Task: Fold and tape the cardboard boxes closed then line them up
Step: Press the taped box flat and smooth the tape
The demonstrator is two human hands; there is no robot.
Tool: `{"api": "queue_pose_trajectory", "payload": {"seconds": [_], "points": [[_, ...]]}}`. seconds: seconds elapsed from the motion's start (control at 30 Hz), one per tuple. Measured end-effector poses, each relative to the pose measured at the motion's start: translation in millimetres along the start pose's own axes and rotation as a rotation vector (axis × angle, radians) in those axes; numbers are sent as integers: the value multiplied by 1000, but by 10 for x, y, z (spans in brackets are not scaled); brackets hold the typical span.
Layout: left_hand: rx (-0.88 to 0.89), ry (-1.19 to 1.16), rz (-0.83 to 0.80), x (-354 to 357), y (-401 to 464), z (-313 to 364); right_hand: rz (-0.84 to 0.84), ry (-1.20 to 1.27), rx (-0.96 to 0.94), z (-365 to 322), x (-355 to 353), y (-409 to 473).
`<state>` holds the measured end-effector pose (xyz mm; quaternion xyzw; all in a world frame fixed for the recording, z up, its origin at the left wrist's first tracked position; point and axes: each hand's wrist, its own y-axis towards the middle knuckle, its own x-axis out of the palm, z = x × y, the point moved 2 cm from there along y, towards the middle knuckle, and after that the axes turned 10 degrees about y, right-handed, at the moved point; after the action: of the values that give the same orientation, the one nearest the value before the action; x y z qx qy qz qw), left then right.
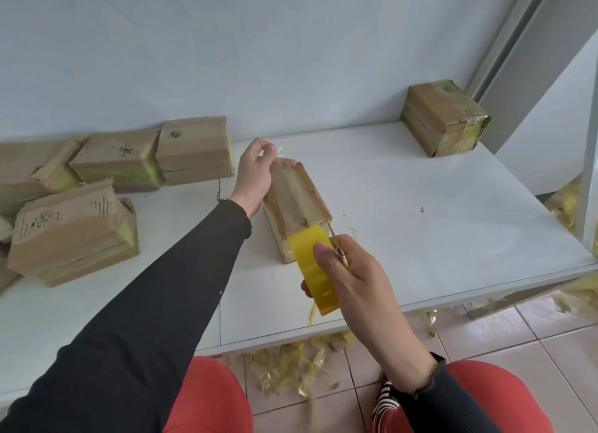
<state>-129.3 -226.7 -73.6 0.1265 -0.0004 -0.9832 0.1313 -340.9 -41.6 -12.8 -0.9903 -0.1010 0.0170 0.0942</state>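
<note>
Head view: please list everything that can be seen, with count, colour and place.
box being taped: 1, brown, table centre
tape roll: 1, yellow, at that box's near end
other boxes: at least 4, brown, table left
lone box: 1, brown, far right corner
table: 1, white
tape scraps: many, yellowish, on the floor tiles
left hand: pinches clear tape at the box's far end
right hand: grips the roll
</note>
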Motion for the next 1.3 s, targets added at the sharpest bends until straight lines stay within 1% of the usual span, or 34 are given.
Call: {"api": "queue_pose_trajectory", "payload": {"seconds": [0.13, 0.2, 0.43, 0.57, 0.63, 0.7, 0.73, 0.83, 0.9, 1.0, 1.07, 1.17, 1.23, 1.3], "points": [[81, 70, 46, 0, -71, 63, 11, 81, -38, -185, -70, -3], [103, 71, 47, 9, -89, 84, 13, 70, -57, -264, -124, 36], [77, 66, 53, 1, -56, 33, 17, 3, 40, -13, -218, 124], [59, 73, 45, 5, -39, -18, 17, -81, 34, 152, -182, 157], [36, 98, 72, -17, -25, -38, 9, -102, 31, 191, -172, 168], [-4, 130, 101, -45, -15, -47, -4, -88, 29, 217, -171, 182], [-45, 144, 91, -44, -8, -48, -10, -87, 27, 230, -171, 188], [-245, 233, 14, -26, 62, -43, -20, -77, 18, 271, -169, 204], [-388, 271, -55, -48, 110, -32, -28, -75, 14, 288, -176, 208], [-586, 189, -223, -120, 147, 29, -43, -70, 15, 283, -174, 209], [-668, 148, -318, -154, 153, 103, -43, -58, 12, 280, -175, 222], [-706, 141, -340, -201, 206, 35, -46, -31, 16, 278, -176, 251], [-685, 179, -299, -258, 235, -86, -56, -16, 18, 277, -177, 256], [-652, 257, -222, -336, 240, -188, -61, 3, 16, 275, -172, 252]]}}
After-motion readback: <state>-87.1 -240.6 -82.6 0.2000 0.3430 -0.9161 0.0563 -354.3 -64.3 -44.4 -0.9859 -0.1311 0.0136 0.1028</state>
